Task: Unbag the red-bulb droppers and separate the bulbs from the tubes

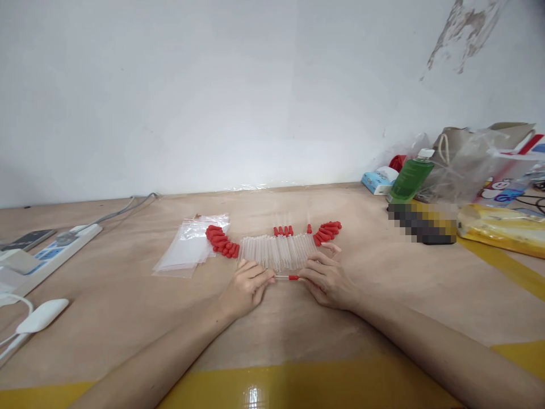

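Observation:
My left hand [251, 284] is closed, pinching one end of a thin clear dropper tube [281, 277]. At the tube's other end sits a red rubber bulb [293, 278], pinched by my right hand [326, 278]; its far end is hidden by my fingertips. Just beyond my hands lies a row of clear dropper tubes [276, 251], side by side. Red rubber bulbs are gathered in a left pile [221, 241] and a right pile [327, 232]. Behind the row, several droppers with red bulbs [283, 230] lie pointing away, and one more dropper [309, 228] lies apart to their right.
Clear zip bags [183, 247] lie left of the tubes. A power strip [59, 253] and a white plug-like device [45, 316] are at far left. At right stand a green bottle [411, 179], a blue tissue pack [377, 182] and plastic bags [460, 165]. A wall rises behind.

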Demonstrator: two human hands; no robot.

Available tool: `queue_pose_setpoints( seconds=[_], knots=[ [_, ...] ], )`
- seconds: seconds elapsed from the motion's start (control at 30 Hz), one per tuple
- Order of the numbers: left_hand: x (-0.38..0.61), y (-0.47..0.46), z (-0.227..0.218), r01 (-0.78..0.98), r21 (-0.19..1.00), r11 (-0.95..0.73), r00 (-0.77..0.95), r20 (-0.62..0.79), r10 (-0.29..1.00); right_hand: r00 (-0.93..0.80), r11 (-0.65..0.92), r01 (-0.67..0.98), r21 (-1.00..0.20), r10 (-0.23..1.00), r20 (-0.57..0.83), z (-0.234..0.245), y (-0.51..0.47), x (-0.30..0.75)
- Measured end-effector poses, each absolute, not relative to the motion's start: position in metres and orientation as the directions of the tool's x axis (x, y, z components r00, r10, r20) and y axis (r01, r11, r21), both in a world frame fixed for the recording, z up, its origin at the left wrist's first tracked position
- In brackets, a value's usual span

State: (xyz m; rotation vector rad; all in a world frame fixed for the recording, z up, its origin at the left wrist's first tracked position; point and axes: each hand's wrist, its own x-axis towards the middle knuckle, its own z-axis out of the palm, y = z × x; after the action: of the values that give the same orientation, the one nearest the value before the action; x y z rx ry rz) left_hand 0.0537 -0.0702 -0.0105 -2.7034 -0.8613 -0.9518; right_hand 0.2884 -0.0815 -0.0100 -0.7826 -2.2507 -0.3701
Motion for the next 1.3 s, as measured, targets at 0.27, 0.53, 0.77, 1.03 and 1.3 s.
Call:
queue_pose_setpoints(
  seconds=[0.27,0.53,0.77,1.03,1.3],
  knots=[
    [0.054,-0.069,-0.013,0.550,0.074,-0.832,0.632,0.614,0.473,-0.572,0.785,0.619,0.018,0.435,0.695,-0.010,-0.082,0.288],
    [0.054,-0.068,-0.013,0.541,0.067,-0.838,0.633,0.624,0.458,-0.543,0.792,0.611,-0.019,0.436,0.718,-0.011,-0.083,0.288],
    [0.056,-0.070,-0.011,0.522,0.048,-0.852,0.632,0.648,0.424,-0.510,0.773,0.635,-0.003,0.422,0.749,-0.009,-0.084,0.287],
    [0.042,-0.064,-0.010,0.609,0.198,-0.768,0.412,0.748,0.520,-0.325,0.683,0.719,-0.131,0.495,0.806,-0.013,-0.077,0.304],
    [0.061,-0.042,0.003,0.661,0.259,-0.705,0.344,0.730,0.590,0.184,0.479,0.695,-0.536,0.602,0.777,0.000,-0.039,0.340]
  ],
)
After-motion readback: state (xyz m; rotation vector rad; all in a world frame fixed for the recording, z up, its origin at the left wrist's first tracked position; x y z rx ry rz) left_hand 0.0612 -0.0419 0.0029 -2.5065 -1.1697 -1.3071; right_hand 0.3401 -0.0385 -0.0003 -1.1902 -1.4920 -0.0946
